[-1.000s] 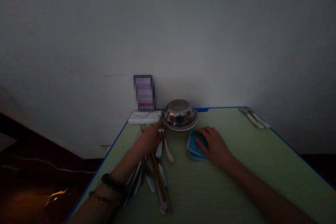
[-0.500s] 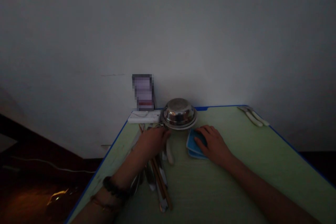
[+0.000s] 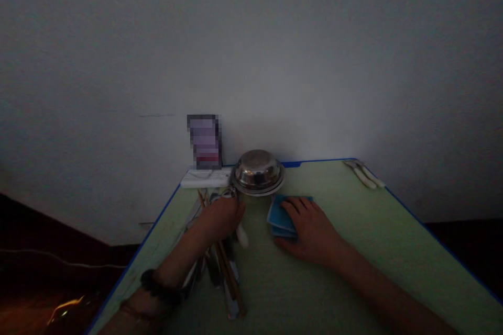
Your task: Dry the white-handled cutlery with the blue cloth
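My left hand (image 3: 227, 215) is low over a loose pile of cutlery, its fingers curled down and their tips hidden. A white-handled utensil (image 3: 242, 236) sticks out from under it toward me, its head covered. Brown chopsticks (image 3: 230, 277) and several metal utensils (image 3: 231, 306) lie below the wrist. My right hand (image 3: 312, 227) is closed over folded blue cloths (image 3: 283, 213), fingers across the top and thumb at the near edge. Behind both hands, an upturned metal bowl (image 3: 258, 167) sits on a metal rim or dish.
A pixelated phone-like screen (image 3: 205, 141) leans on the wall behind a white power strip (image 3: 206, 178). Two white-handled utensils (image 3: 365, 177) lie at the far right corner. The green table (image 3: 298, 293) has a blue edge and meets the wall.
My right thumb has shifted from the top of the blue cloths to their near edge. The left hand's fingers have turned down out of sight. The whole view has shifted slightly.
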The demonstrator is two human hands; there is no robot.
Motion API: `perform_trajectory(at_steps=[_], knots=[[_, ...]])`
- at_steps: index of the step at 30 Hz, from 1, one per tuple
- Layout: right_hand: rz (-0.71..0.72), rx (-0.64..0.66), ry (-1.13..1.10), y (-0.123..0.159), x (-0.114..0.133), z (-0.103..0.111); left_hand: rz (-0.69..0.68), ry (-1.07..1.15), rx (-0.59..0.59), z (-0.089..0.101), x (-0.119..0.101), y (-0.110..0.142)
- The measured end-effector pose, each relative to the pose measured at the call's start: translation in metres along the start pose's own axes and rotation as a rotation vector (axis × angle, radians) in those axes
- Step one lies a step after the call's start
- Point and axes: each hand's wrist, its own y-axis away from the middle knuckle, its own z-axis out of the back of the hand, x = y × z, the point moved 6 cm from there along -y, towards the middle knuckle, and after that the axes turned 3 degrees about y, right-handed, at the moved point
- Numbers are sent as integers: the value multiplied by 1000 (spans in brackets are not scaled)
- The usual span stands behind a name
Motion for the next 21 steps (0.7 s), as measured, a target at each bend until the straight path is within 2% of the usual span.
perform_trajectory(at_steps=[5,10,15,18,21], knots=[[-104,-40,-194,4,-11,6,-206,197,-1,-1,-39,19],[-335,-199,-337,5,-60,17,-263,414,-70,-16,-71,7],[-553,-371,-578,20,-111,10,-267,510,-102,-25,-80,-5],[-601,-410,-678,25,-127,4,-262,536,-82,-28,-82,-6],[-608,-441,-690,27,-137,13,-255,556,-43,-31,-82,-7]])
